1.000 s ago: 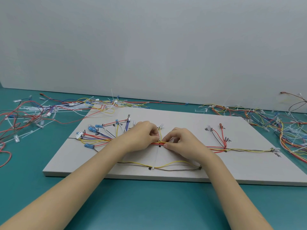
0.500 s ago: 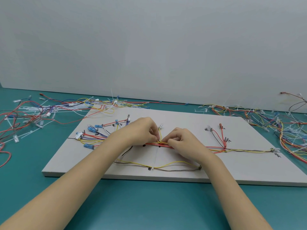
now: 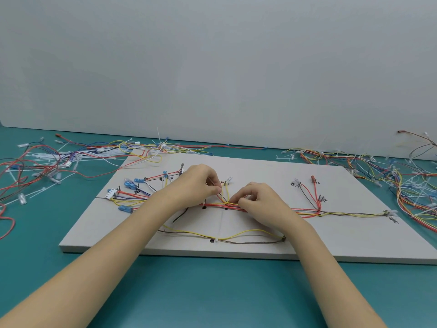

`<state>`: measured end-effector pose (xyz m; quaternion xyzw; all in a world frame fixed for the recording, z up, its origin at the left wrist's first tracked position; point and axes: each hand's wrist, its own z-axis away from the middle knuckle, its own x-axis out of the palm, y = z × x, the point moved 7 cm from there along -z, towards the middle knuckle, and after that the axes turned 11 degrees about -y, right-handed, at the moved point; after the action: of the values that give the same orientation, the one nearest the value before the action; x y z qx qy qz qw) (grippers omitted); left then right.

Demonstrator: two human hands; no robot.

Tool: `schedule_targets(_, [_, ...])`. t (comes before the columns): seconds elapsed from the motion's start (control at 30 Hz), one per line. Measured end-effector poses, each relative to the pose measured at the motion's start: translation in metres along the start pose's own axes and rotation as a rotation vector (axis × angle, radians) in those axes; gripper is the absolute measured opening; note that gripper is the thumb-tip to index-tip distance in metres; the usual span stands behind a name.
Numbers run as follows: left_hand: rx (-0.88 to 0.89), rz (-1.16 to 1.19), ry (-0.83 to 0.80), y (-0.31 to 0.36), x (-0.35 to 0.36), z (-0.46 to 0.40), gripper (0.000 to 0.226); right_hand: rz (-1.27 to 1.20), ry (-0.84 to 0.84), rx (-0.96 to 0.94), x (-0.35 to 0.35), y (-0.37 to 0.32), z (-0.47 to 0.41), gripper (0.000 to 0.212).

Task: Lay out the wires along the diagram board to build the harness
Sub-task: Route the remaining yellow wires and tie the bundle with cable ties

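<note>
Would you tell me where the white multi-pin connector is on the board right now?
In the head view, the white connector lies near the left edge of the diagram board, beside the blue terminals, left of the left hand.

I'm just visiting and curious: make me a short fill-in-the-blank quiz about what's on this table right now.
1. The diagram board lies on a ____ table.
2. Both hands pinch wires near the board's ____: left hand, right hand.
3. The red wire bundle runs out from under the ____ hand.

Missing words: teal; middle; right
</note>
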<state>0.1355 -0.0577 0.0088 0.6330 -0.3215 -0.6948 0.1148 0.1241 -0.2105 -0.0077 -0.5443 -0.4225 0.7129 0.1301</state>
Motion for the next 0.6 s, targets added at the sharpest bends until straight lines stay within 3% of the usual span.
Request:
schedule_targets(0.37, [-0.039, 0.110, 0.060, -0.010, -0.012, 0.002, 0.007, -0.003, 0.002, 0.004, -0.001, 0.000, 0.001, 0.028])
schedule_targets(0.6, [-0.034, 0.062, -0.001, -0.006, -0.006, 0.002, 0.007, -0.004, -0.002, -0.004, 0.000, 0.000, 0.000, 0.028])
